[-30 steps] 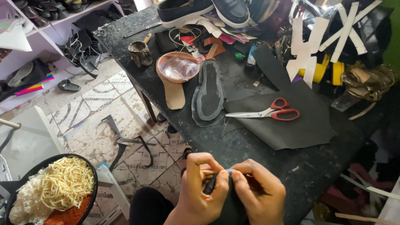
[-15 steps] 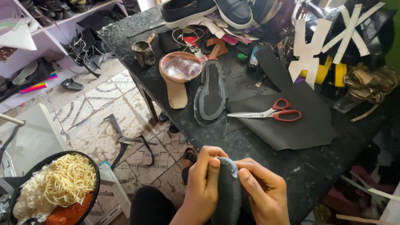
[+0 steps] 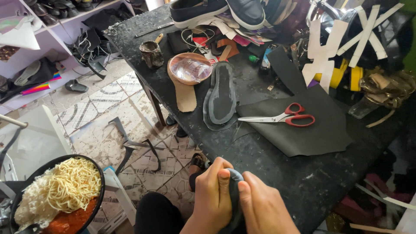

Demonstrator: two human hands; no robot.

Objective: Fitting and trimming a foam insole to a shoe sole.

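Head view | left hand [image 3: 212, 197] and right hand [image 3: 264, 208] at 6 o'clock, fingers closed round dark sole piece [image 3: 236, 190], mostly hidden | wrists cut off | red scissors [image 3: 288, 118] at 1 o'clock

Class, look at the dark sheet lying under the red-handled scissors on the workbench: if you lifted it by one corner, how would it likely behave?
The dark sheet looks thin and lies flat on the workbench, so it would probably droop rather than stay stiff. It seems light for its size. The scissors rest on it, so they would likely slide off when it tilts.

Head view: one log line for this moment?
left hand + right hand: pinching dark sole piece | scissors: on black sheet, untouched
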